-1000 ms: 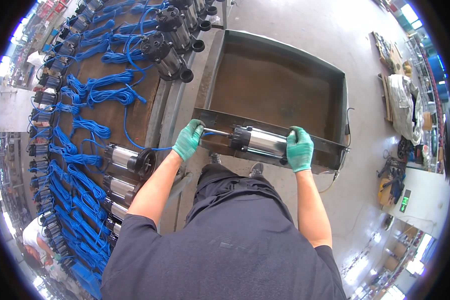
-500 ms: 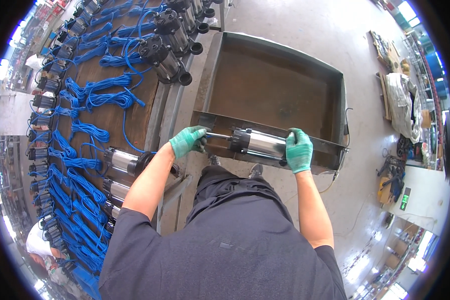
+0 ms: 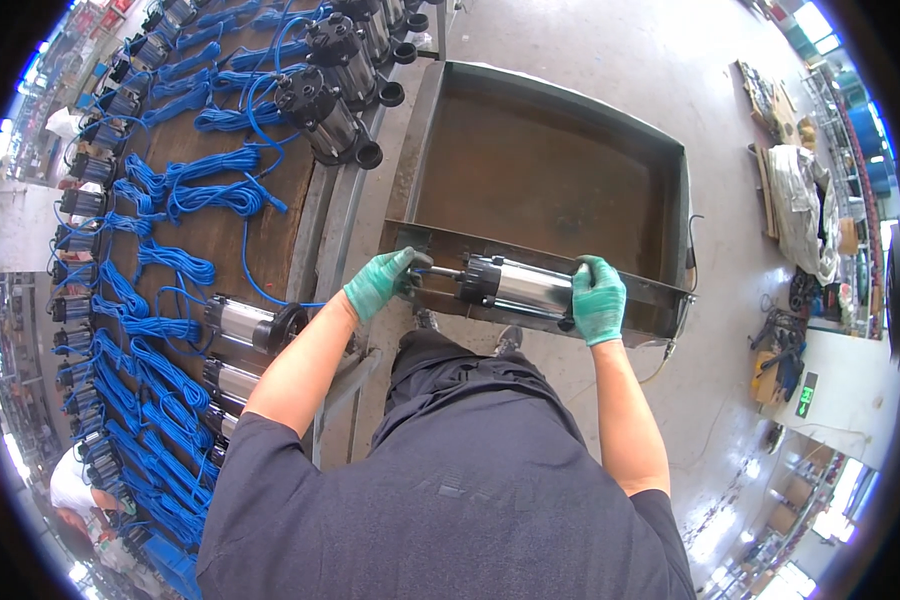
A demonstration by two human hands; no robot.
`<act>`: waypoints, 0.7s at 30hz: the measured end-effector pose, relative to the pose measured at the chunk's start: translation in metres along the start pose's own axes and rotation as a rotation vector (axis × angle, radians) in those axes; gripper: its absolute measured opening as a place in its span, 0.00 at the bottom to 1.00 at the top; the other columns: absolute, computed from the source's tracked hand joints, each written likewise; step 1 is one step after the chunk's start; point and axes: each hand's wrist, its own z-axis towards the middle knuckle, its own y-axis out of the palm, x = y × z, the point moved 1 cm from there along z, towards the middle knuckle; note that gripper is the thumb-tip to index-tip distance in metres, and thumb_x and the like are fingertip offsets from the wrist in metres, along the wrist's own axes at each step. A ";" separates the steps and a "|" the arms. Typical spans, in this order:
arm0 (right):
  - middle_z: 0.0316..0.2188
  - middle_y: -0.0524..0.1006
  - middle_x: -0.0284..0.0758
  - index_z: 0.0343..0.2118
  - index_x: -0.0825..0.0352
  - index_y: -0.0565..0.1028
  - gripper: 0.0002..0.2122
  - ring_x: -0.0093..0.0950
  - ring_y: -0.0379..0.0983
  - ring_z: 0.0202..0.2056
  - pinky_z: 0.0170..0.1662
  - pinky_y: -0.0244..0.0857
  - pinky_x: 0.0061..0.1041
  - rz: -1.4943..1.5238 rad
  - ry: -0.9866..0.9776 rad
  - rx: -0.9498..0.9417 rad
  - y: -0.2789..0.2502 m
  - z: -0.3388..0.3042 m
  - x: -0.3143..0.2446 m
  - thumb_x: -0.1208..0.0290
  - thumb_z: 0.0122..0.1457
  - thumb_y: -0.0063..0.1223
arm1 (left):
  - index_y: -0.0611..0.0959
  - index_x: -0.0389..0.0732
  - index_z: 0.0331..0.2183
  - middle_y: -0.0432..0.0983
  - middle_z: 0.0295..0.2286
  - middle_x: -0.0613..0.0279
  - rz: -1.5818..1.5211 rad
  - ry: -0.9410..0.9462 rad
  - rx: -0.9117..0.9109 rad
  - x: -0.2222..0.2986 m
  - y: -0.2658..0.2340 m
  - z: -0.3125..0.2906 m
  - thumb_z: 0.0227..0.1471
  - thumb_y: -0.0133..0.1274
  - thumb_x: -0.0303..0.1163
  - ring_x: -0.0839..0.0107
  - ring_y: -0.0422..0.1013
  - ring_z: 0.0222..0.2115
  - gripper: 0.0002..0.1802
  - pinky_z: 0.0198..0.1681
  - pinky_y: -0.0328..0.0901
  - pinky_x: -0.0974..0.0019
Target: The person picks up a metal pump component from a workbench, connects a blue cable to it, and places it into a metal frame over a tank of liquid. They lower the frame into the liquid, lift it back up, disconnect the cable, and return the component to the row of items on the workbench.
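Observation:
A submersible pump with a shiny steel barrel and a black ribbed end lies sideways across the near ledge of a metal tank. My right hand, in a green glove, grips the barrel's right end with the thumb on top. At the other end, my green-gloved left hand is closed round something dark at the end of a thin metal rod. That rod points into the pump's black end; whether it is a tool or part of the pump, I cannot tell.
On the left, a wooden-topped bench carries several coiled blue cables and rows of pumps. One upright pump stands near its edge. A person is at the far lower left. White sheeting lies at right.
My left hand has shifted slightly and turned, with its fingers still closed at the rod's end. My right hand and the pump stay in place.

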 end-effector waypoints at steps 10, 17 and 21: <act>0.31 0.80 0.43 0.37 0.66 0.81 0.06 0.42 0.76 0.35 0.42 0.71 0.39 0.012 0.007 0.002 0.001 -0.001 0.002 0.73 0.60 0.54 | 0.84 0.39 0.45 0.81 0.32 0.62 1.016 0.184 0.237 0.004 0.006 0.010 0.55 0.63 0.35 0.73 0.75 0.34 0.17 0.39 0.70 0.65; 0.31 0.80 0.44 0.37 0.67 0.81 0.06 0.43 0.76 0.35 0.43 0.71 0.39 0.011 0.016 -0.015 0.000 0.000 -0.003 0.73 0.60 0.54 | 0.68 0.42 0.63 0.79 0.36 0.63 0.422 0.139 0.030 -0.005 -0.011 0.006 0.57 0.57 0.31 0.73 0.75 0.36 0.33 0.40 0.70 0.67; 0.31 0.80 0.44 0.37 0.67 0.81 0.06 0.43 0.76 0.35 0.42 0.71 0.38 0.003 0.005 -0.002 0.000 0.000 -0.002 0.74 0.60 0.54 | 0.71 0.40 0.60 0.78 0.36 0.57 1.222 0.245 0.194 0.007 -0.002 0.011 0.57 0.57 0.25 0.75 0.74 0.35 0.30 0.40 0.70 0.68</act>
